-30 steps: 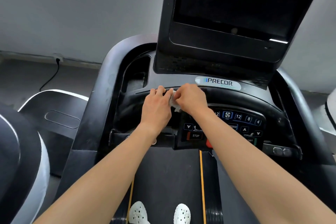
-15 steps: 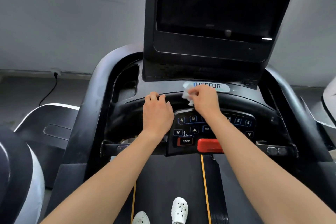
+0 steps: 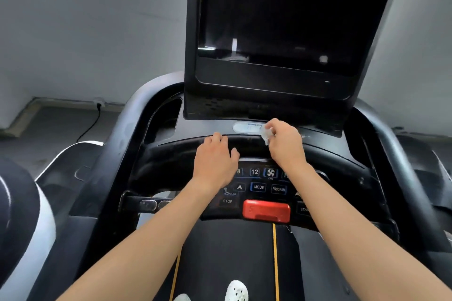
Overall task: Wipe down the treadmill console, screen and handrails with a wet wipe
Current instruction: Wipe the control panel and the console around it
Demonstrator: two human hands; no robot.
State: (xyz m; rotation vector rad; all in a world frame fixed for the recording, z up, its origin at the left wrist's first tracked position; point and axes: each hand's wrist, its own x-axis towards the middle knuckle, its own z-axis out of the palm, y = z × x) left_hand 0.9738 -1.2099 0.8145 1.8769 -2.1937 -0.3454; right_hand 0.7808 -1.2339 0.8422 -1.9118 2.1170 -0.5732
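On console (image 3: 325,151): my right hand (image 3: 285,140) pinches wet wipe (image 3: 267,135).
Left hand (image 3: 215,157): fingers relaxed, resting on console.
Side pocket (image 3: 168,115): contents too dark to tell.

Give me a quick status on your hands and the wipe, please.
Left grip resting empty on console rim. Right grip pinching wet wipe beside logo badge. Nothing blocking the screen above.
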